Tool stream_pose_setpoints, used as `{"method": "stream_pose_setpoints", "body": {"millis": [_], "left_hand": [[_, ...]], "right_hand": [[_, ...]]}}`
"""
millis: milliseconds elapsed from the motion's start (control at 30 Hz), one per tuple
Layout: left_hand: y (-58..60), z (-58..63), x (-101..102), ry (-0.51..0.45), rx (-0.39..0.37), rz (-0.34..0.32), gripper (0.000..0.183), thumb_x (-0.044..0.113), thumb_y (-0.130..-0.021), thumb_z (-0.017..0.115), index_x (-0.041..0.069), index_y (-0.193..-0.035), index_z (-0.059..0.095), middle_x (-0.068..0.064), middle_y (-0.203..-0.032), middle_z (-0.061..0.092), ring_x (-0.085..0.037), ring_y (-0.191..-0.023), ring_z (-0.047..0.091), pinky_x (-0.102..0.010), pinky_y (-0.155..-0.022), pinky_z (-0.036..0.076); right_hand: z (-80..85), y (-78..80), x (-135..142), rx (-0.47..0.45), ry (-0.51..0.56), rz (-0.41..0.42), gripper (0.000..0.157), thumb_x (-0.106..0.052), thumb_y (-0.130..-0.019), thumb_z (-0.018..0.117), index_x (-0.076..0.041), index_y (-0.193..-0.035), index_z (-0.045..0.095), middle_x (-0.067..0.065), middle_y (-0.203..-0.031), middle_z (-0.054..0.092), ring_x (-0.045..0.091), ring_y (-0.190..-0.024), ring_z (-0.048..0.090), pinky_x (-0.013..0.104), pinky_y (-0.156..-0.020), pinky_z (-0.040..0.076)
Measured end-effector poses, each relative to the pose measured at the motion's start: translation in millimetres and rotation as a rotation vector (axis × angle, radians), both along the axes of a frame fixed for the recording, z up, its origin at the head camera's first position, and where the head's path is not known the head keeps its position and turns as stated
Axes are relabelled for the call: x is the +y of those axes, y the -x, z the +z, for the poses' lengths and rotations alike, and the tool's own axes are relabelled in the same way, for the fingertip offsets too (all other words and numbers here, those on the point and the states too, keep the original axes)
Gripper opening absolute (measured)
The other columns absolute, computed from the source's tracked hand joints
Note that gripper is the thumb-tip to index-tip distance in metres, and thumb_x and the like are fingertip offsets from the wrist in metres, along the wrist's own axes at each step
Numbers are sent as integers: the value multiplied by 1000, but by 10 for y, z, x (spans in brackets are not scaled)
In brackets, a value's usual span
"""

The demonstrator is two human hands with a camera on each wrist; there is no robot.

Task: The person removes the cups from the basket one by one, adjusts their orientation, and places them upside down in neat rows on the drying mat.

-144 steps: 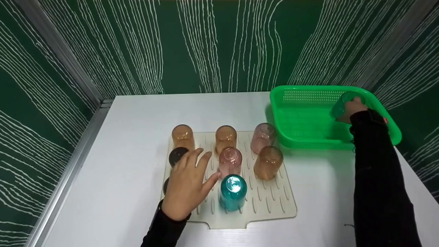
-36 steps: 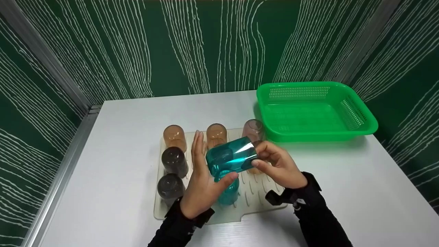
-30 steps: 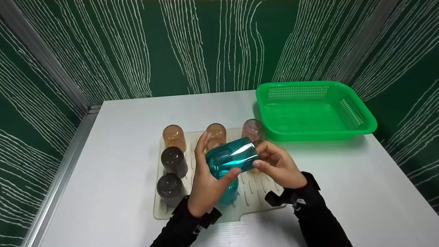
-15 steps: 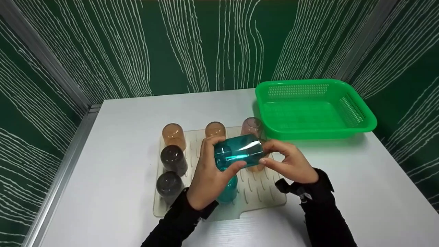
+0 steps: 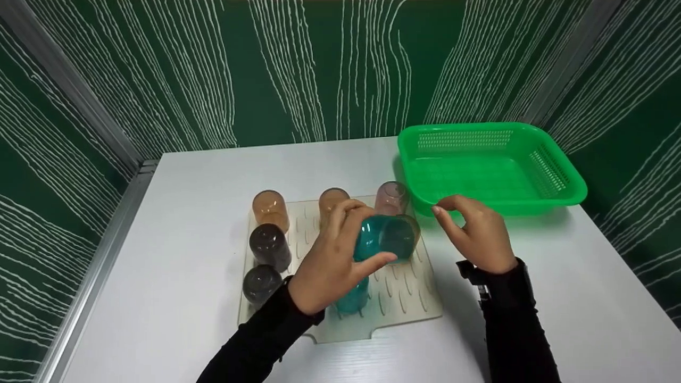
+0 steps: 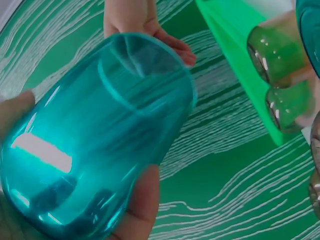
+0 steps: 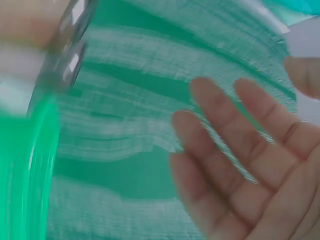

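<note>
In the head view my left hand (image 5: 332, 255) grips a clear teal cup (image 5: 372, 236) above the drying mat (image 5: 343, 332). The cup lies on its side, its mouth to the right. Thumb and fingers wrap the closed end of this cup (image 6: 100, 125) in the left wrist view. My right hand (image 5: 481, 231) is apart from it, to the right, holding nothing; its fingers (image 7: 220, 102) are loosely spread in the right wrist view. A second teal cup (image 5: 353, 298) stands upside down on the mat, partly behind my left hand. Cups behind the held one are mostly hidden.
Two dark cups (image 5: 268, 247) stand along the mat's left side, with an amber cup (image 5: 270, 210) behind them. Another amber cup (image 5: 332, 199) and a pink cup (image 5: 392, 198) line the back. A green basket (image 5: 492, 205) sits at the back right of the white table (image 5: 159, 255).
My right hand took the teal cup from the basket and brought it to my left hand, whose fingers closed round it. The right hand has since let go and moved right.
</note>
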State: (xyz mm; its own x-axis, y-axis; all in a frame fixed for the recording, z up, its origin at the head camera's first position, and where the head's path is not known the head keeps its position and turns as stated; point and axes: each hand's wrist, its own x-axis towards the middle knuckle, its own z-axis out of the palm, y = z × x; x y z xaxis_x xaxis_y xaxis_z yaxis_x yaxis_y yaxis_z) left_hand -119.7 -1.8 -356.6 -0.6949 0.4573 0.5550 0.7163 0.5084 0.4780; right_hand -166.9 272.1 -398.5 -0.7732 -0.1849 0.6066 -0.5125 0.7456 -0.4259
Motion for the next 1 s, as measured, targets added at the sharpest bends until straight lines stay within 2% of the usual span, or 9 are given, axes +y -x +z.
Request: {"method": "stream_pose_setpoints", "body": {"millis": [67, 133, 267, 433, 600, 667, 800, 867, 1000], "left_hand": [[17, 21, 47, 65, 18, -9, 59, 48, -91, 63, 15, -136, 46, -12, -134, 43, -18, -124, 47, -31, -100, 47], [38, 34, 107, 127, 34, -22, 58, 49, -90, 64, 17, -135, 48, -13, -133, 45, -22, -121, 49, -35, -97, 49], [79, 39, 236, 223, 44, -44, 57, 48, -88, 68, 18, -134, 52, -16, -132, 47, -26, -116, 53, -37, -92, 52], [130, 32, 401, 361, 54, -44, 66, 49, -86, 70, 16, -139, 49, -15, -131, 49, -25, -113, 55, -31, -89, 53], [148, 20, 583, 559, 42, -54, 69, 51, -86, 70, 17, -141, 45, -15, -131, 49, -25, -119, 52, -24, -85, 55], [145, -15, 666, 632, 40, -57, 68, 53, -84, 71, 20, -139, 47, -14, -129, 51, -24, -115, 55, -25, -82, 56], [141, -130, 837, 809, 68, -41, 67, 59, -82, 70, 25, -135, 49, -10, -124, 57, -22, -109, 59, -34, -89, 53], [147, -187, 911, 879, 47, -38, 66, 60, -81, 70, 28, -135, 50, -6, -124, 59, -21, -110, 59, -38, -94, 51], [156, -293, 985, 929, -13, -41, 65, 57, -81, 72, 29, -135, 51, -4, -125, 60, -20, -115, 57, -40, -96, 49]], "right_hand": [[-15, 31, 31, -34, -44, -86, 18, -21, -95, 65, -5, -100, 69, 12, -94, 73, 28, -88, 69, 44, -73, 51], [-34, 58, 62, -84, -77, -128, 22, -26, -96, 63, -5, -100, 69, 14, -94, 73, 30, -83, 69, 48, -68, 51], [-71, 100, 115, -188, -119, -134, 29, -32, -99, 57, -7, -104, 69, 13, -95, 74, 31, -78, 69, 50, -65, 50], [-90, 127, 153, -274, -131, -136, 35, -38, -101, 53, -8, -109, 69, 14, -100, 73, 34, -86, 69, 52, -69, 51], [-77, 113, 178, -295, -129, -153, 38, -40, -101, 51, -7, -109, 68, 15, -101, 73, 35, -88, 68, 53, -70, 51], [-69, 103, 187, -296, -130, -157, 38, -41, -101, 51, -8, -108, 68, 16, -101, 73, 35, -87, 69, 53, -69, 51], [-72, 87, 195, -293, -134, -161, 37, -40, -101, 51, -8, -109, 68, 17, -100, 73, 35, -86, 68, 53, -70, 50], [-80, 86, 192, -288, -134, -162, 37, -40, -101, 51, -8, -109, 68, 17, -100, 72, 35, -86, 68, 52, -70, 50], [-93, 88, 178, -283, -128, -159, 35, -39, -101, 53, -8, -109, 68, 16, -100, 73, 35, -87, 68, 52, -69, 50]]}}
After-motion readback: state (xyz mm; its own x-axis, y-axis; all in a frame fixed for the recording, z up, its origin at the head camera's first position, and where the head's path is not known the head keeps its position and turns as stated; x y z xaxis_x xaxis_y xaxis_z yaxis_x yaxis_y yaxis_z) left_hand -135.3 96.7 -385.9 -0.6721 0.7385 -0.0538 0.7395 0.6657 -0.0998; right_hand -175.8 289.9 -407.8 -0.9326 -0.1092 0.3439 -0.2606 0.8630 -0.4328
